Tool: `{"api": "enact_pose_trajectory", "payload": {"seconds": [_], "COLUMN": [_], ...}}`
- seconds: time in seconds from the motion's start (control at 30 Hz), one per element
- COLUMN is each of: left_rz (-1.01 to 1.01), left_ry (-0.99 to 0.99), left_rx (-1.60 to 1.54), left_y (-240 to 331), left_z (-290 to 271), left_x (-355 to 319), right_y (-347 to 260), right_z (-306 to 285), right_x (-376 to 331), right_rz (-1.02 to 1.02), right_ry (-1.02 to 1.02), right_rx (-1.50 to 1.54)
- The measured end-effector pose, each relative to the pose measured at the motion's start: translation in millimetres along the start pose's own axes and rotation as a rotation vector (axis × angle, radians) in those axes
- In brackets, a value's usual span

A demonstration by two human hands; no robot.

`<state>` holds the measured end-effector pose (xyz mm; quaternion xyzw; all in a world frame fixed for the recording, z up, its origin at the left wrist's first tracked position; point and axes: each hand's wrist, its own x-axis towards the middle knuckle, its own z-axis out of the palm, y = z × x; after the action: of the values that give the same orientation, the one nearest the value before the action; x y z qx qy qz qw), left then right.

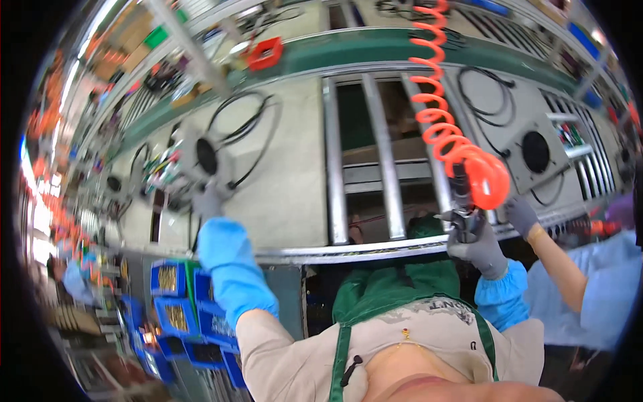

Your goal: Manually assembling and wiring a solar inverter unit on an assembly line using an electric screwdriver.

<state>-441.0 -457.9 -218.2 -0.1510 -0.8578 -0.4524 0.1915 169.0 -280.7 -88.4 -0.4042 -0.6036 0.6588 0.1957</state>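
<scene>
My right hand (481, 252), in a grey glove and blue sleeve, is closed around a black and silver air tool (463, 218). The tool joins a red coiled air hose (439, 120) that comes down from above. At the left, my left hand (209, 202), gloved the same way, reaches the near edge of a grey metal housing (194, 147) with a round black grille (207, 157). Its fingers are blurred, so their grip cannot be made out. Several coloured wires (163, 167) spread from the housing's left side. A black cable (249, 127) curls behind and beside it.
Metal rollers (384, 161) with gaps between them cross the line in front of me. Blue bins (177, 315) of small parts stand below my left arm. At the right, a co-worker's gloved hand (521, 216) is near another housing (536, 154). A red tray (265, 53) lies farther back.
</scene>
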Motion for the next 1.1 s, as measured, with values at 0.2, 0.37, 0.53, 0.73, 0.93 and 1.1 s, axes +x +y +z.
{"api": "enact_pose_trajectory", "payload": {"seconds": [0.2, 0.37, 0.53, 0.73, 0.93, 1.1], "left_rz": [0.068, 0.104, 0.069, 0.047, 0.125, 0.432], "left_ry": [-0.127, -0.240, -0.394, -0.448, -0.572, -0.474], "left_rx": [-0.227, -0.285, -0.444, -0.523, -0.582, -0.794], "left_y": [80.8, 184.5, 246.0, 281.0, 288.7, 255.6], "left_z": [19.2, 30.2, 52.5, 63.5, 46.9, -22.1], "left_x": [-92.8, -177.8, -240.6, -290.7, -319.7, -278.3], "right_y": [10.3, 3.1, 9.0, 19.6, 46.8, 67.5], "right_z": [19.3, 26.2, 19.4, 8.1, -21.5, -55.6], "right_x": [2.0, 3.6, 9.2, 15.0, 72.0, 155.3], "right_rz": [-0.032, 0.039, 0.007, 0.042, 0.058, -0.043], "right_ry": [0.043, 0.097, 0.157, 0.201, 0.229, 0.610], "right_rx": [0.087, 0.090, 0.140, 0.136, 0.148, -0.745]}}
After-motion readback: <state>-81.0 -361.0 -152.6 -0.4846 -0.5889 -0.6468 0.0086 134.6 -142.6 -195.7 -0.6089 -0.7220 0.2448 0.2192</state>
